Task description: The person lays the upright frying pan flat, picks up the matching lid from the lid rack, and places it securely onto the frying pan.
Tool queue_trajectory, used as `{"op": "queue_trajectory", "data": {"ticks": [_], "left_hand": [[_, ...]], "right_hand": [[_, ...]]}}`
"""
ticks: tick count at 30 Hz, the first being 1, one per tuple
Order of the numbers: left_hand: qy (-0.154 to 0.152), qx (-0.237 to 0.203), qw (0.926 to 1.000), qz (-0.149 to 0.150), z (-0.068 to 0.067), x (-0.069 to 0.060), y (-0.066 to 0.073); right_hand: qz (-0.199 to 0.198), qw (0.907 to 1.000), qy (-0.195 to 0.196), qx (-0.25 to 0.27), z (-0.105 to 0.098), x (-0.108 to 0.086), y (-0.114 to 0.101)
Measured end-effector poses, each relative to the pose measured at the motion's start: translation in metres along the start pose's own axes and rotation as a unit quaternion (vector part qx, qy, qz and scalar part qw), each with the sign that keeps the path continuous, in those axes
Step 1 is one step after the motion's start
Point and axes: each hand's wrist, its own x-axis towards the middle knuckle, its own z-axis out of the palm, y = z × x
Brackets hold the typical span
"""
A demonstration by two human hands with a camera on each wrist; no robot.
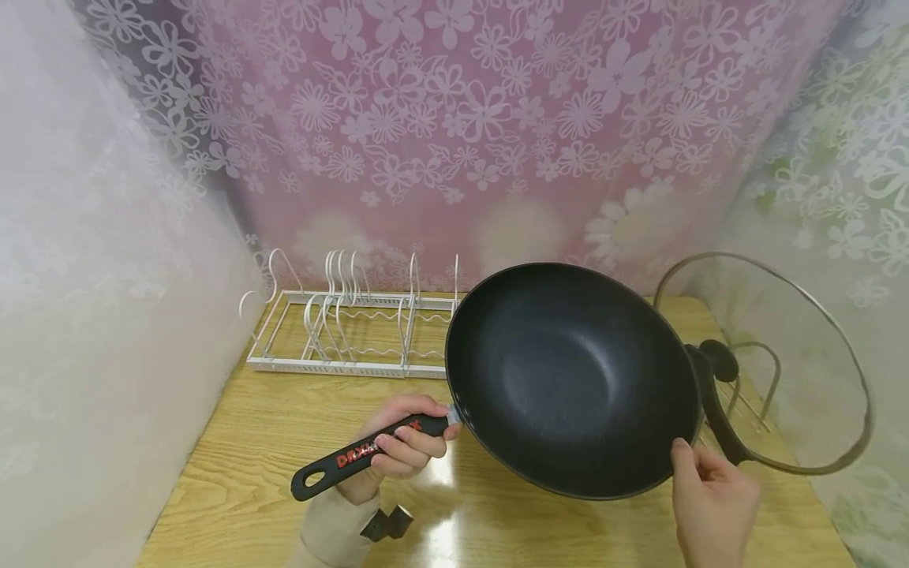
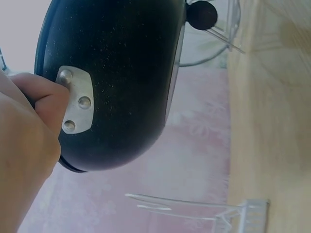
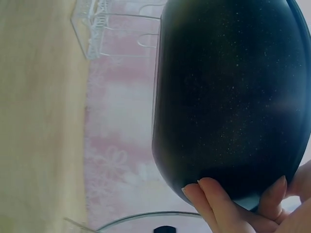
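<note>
A black wok (image 1: 568, 379) is held up above the table, tilted so its inside faces the head camera. My left hand (image 1: 405, 446) grips its long black handle (image 1: 327, 472) near the metal joint. In the left wrist view, a riveted metal plate (image 2: 80, 99) shows on the wok's outside, beside the left hand (image 2: 29, 126). The right hand (image 1: 713, 497) pinches the wok's rim at the lower right, thumb on the inner side. Seen in the right wrist view, the fingers (image 3: 218, 201) lie against the wok's dark underside (image 3: 228, 97).
A white wire rack (image 1: 355, 368) with upright loops stands at the back of the wooden table (image 1: 284, 426), partly hidden by the wok. To the right, a glass lid (image 1: 802, 379) with a black handle stands on edge by wire loops. Floral curtains (image 1: 454, 118) enclose the table.
</note>
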Motion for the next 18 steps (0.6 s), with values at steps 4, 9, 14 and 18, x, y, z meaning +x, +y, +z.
{"op": "queue_trajectory", "data": {"ticks": [4, 9, 14, 18], "left_hand": [[0.001, -0.001, 1.0, -0.005, -0.013, -0.002, -0.002], [0.002, 0.009, 0.9999, -0.007, -0.026, -0.005, -0.005], [0.0, 0.018, 0.9998, 0.0, -0.037, -0.006, -0.009], [-0.003, 0.013, 0.9999, -0.003, -0.048, -0.009, -0.009]], "right_hand": [[0.002, 0.9998, 0.011, 0.015, 0.003, -0.006, 0.009], [0.01, 0.9994, 0.024, 0.022, 0.008, -0.012, 0.019], [0.038, 0.9985, 0.026, 0.03, 0.012, -0.015, 0.031], [0.07, 0.9949, 0.034, 0.065, 0.016, -0.016, 0.039]]}}
